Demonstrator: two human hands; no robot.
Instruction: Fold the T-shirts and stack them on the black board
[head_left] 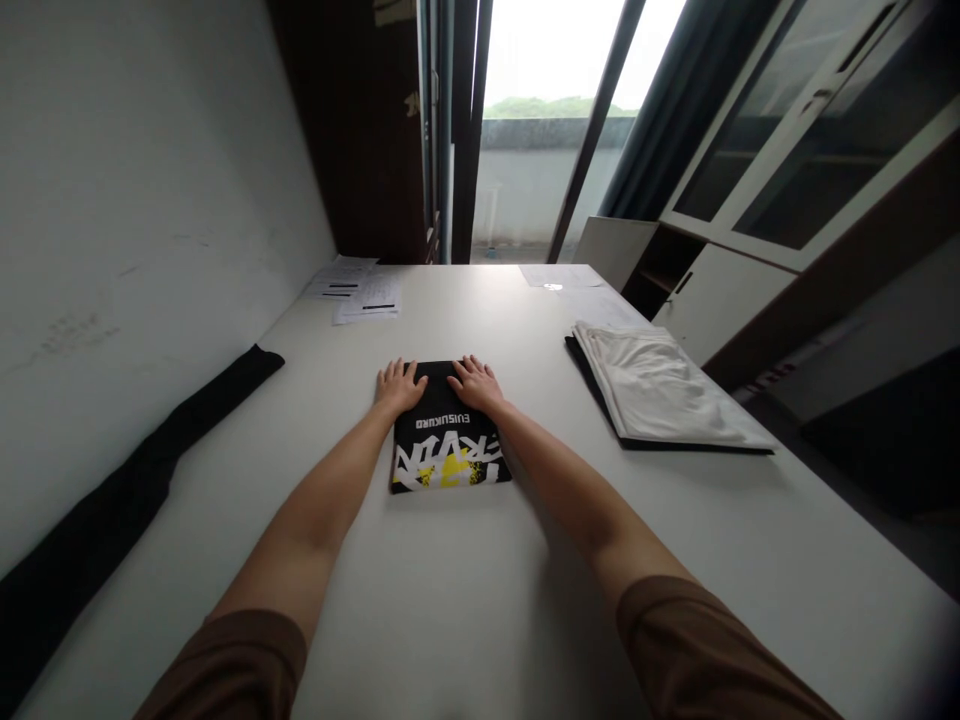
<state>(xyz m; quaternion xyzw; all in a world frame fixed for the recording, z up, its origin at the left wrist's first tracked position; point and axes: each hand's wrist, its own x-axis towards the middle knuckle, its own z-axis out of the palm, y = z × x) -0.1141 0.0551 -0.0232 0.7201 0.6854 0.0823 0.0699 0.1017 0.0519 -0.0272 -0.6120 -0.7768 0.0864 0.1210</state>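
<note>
A black T-shirt (442, 405), folded into a neat rectangle, lies flat on the white table (435, 600). White lettering and a yellow patch show on its near half, upside down from where I look. My left hand (401, 387) rests on its far left corner, fingers spread and palm down. On the far right corner lies my right hand (478, 384), its fingers also stretched out flat. Neither hand grips the cloth.
Folded white cloth (660, 385) lies over a black folded piece at the table's right. A long black garment (150, 480) stretches along the left wall. Paper sheets (367, 295) lie at the far left, more paper (562, 277) at the far right. Cabinets (735, 290) stand beyond.
</note>
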